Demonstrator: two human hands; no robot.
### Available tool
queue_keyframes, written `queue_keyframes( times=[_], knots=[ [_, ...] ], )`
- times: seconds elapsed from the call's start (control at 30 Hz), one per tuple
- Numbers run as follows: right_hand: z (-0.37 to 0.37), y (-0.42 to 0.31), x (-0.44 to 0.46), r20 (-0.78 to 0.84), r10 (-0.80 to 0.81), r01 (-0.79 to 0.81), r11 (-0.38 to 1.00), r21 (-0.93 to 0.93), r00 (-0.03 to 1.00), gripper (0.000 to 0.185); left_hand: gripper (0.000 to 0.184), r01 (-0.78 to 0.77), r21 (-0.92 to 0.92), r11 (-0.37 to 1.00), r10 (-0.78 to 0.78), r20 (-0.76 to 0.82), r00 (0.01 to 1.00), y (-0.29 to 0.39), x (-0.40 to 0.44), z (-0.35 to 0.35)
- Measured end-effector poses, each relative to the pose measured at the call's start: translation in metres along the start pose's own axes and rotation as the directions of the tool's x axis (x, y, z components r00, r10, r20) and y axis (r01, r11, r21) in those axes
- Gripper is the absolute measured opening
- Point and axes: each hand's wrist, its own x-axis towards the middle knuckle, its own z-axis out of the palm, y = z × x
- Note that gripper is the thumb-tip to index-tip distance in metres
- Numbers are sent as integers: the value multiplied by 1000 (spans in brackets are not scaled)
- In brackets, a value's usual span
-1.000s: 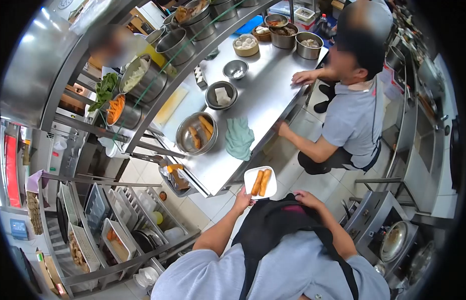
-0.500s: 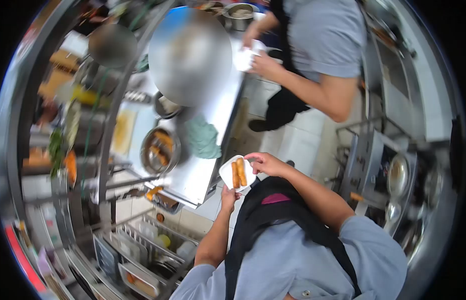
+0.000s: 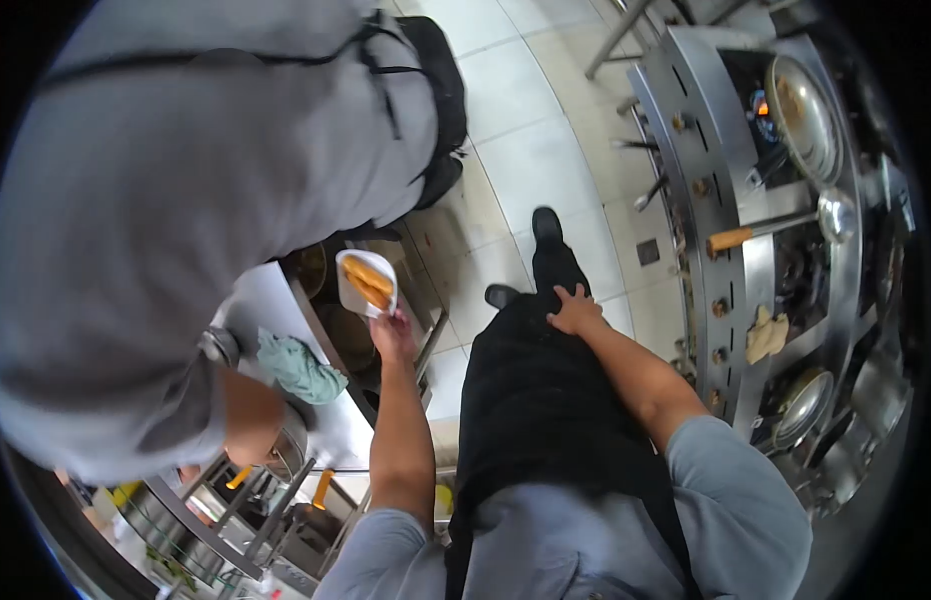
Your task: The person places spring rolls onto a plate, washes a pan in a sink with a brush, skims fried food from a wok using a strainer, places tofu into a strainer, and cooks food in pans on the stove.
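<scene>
Now the white dish (image 3: 352,298) is gripped by the left hand (image 3: 391,335), best held level beneath the golden rolls (image 3: 369,282); the right hand (image 3: 576,311) is spread by the apron (image 3: 546,400).

Restaurant-style kitchen, steel gas range (image 3: 706,185), lit burner (image 3: 762,106), pans, ladle (image 3: 837,215), tiled floor (image 3: 546,165)

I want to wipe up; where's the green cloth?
In the head view, the green cloth lies on the metal counter, left of the left hand, which holds the white plate.

Rolls (image 3: 369,281) on a plate (image 3: 351,298)
</scene>
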Motion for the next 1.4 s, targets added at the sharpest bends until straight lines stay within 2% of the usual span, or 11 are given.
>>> queue_keyframes(
  times=[0.27,0.3,0.33,0.43,0.47,0.57,0.6,0.67,0.73,0.83,1.4],
  knots=[
    [27,32,34,-187,-31,66,981,185,982,66,9,-119,-102,988,117,-26,993,14,146,21],
    [24,32,35,-208,-29,74,975,210,978,62,10,-147,-135,980,151,22,988,17,162,20],
    [20,30,35,-217,-29,74,977,202,976,61,12,-123,-138,983,96,-190,977,24,158,42],
    [16,26,41,-264,-66,113,980,165,962,56,14,-166,-60,984,152,-187,970,28,205,19],
    [15,24,43,-284,-80,126,981,145,955,55,11,-201,-116,973,201,-14,980,29,220,11],
    [16,22,51,-309,-108,145,984,102,945,53,10,-181,-113,977,172,-84,982,38,246,25],
    [17,21,53,-315,-117,150,985,85,942,53,10,-116,-142,983,97,-134,986,38,272,7],
    [18,21,56,-334,-158,179,983,32,929,53,12,-35,-84,996,45,113,993,29,442,-121],
    [12,16,51,-360,-165,186,982,26,918,50,22,-254,12,967,251,111,962,28,386,-36],
    [11,19,56,-375,-205,224,975,7,904,47,25,-279,-71,958,278,-24,960,44,363,9],
    [-4,10,63,-442,-188,208,978,-2,877,44,39,-335,-234,913,269,-273,924,109,428,42]
  ],
)
